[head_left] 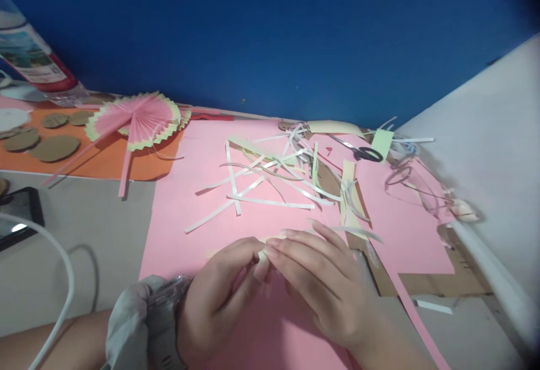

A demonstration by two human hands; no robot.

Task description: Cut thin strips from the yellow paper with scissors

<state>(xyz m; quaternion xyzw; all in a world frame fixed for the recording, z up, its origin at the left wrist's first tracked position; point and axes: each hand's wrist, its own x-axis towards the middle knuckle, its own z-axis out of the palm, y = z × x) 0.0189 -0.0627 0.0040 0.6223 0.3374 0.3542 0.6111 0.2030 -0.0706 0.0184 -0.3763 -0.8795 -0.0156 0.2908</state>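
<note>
My left hand [228, 285], with a grey band and a watch at the wrist, pinches a small pale paper piece [263, 256] between thumb and forefinger. My right hand [320, 280] meets it from the right, its fingertips closed on the same piece. Most of the piece is hidden by the fingers. Both hands are over a pink sheet [177, 201]. Beyond them lie loose white and pale green paper strips [270, 201]. A pale strip [358, 230] shows just behind my right fingers.
Black-handled scissors [367, 153] and glasses [399, 176] lie at the right, near cardboard [422, 284]. Pleated pink fans [147, 120], cardboard discs [54, 148] on orange paper [156, 167], a bottle [40, 58], a phone [21, 212] and a white cable [70, 280] are at the left.
</note>
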